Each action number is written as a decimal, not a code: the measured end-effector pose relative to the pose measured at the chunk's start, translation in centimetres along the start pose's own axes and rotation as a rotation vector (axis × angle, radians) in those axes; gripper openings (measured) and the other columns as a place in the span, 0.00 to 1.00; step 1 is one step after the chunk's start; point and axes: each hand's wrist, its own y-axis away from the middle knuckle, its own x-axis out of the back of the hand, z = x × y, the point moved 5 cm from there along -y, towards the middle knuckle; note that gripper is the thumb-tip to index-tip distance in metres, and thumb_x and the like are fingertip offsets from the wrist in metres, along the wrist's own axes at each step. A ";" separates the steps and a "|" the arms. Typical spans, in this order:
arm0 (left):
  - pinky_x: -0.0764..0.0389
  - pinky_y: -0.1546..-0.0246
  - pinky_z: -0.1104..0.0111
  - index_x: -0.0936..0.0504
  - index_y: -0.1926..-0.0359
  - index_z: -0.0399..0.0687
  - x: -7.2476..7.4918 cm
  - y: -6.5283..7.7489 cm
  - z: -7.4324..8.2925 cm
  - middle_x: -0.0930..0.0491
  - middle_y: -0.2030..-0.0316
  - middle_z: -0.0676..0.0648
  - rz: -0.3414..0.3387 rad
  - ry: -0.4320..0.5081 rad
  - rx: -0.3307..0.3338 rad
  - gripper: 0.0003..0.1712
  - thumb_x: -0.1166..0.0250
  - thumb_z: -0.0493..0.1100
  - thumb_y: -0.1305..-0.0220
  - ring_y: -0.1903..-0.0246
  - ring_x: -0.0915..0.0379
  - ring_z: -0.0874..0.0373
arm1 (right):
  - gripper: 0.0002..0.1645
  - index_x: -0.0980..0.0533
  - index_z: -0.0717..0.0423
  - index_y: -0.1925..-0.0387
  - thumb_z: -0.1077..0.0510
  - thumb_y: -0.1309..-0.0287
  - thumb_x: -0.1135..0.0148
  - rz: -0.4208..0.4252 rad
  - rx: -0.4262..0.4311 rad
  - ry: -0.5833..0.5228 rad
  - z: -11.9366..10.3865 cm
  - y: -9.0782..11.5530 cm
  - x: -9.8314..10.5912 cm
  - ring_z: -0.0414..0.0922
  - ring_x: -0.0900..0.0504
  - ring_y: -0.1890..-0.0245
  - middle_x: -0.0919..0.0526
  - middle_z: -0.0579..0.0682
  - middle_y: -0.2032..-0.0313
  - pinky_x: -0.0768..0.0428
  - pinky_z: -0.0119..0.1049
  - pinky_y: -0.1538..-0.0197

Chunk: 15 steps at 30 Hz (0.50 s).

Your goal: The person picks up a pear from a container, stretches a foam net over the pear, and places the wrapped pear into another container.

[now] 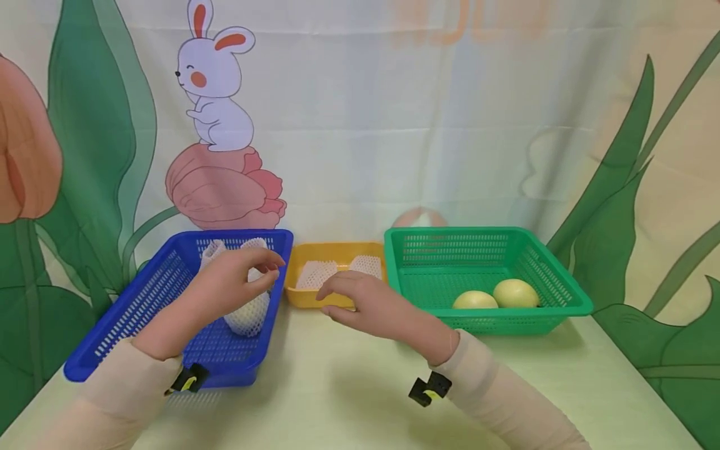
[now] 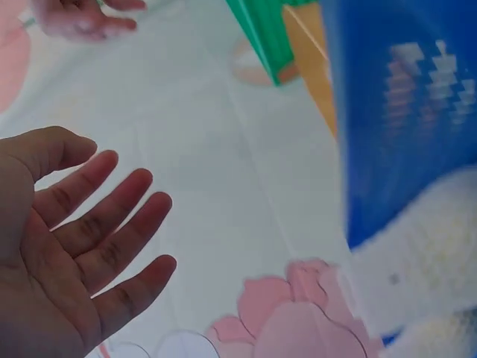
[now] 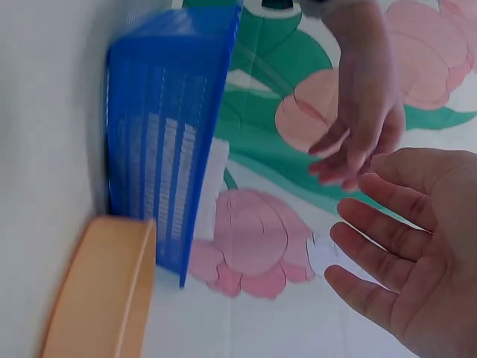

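My left hand [image 1: 233,278] hovers above the right side of a blue basket [image 1: 225,359], its fingers relaxed and holding nothing. Beneath it, pale round fruit in white foam net sleeves [image 1: 247,317] lies in that basket, partly hidden by the hand. My right hand [image 1: 374,303] is in the air just in front of a small yellow basket [image 1: 306,300], with loosely bent fingers and nothing in them. Two white foam nets [image 1: 317,275] show inside the yellow basket. In the left wrist view the left hand [image 2: 82,231] has its fingers spread; the right wrist view shows the right hand [image 3: 406,246] likewise.
On the right stands a green basket [image 1: 489,322] with two bare yellow-green fruits [image 1: 515,293] near its front. All three baskets sit on a pale green table [image 1: 315,387]. A printed curtain [image 1: 349,137] with a rabbit and tulips hangs close behind them.
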 end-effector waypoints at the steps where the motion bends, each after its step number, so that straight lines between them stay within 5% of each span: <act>1: 0.14 0.46 0.49 0.17 0.43 0.42 -0.2 0.1 0.5 0.13 0.50 0.41 -0.001 0.000 0.004 0.17 0.38 0.42 0.28 0.47 0.19 0.43 | 0.13 0.18 0.58 0.49 0.57 0.30 0.38 0.007 -0.007 0.002 0.3 0.2 0.4 0.49 0.16 0.45 0.12 0.52 0.51 0.21 0.45 0.33; 15: 0.22 0.35 0.46 0.21 0.37 0.42 -2.9 -0.6 5.4 0.18 0.39 0.39 0.031 0.066 -0.157 0.21 0.38 0.42 0.28 0.37 0.23 0.40 | 0.17 0.21 0.59 0.43 0.56 0.29 0.40 -0.016 -0.247 -0.013 5.2 1.9 6.1 0.52 0.18 0.43 0.15 0.55 0.44 0.19 0.50 0.39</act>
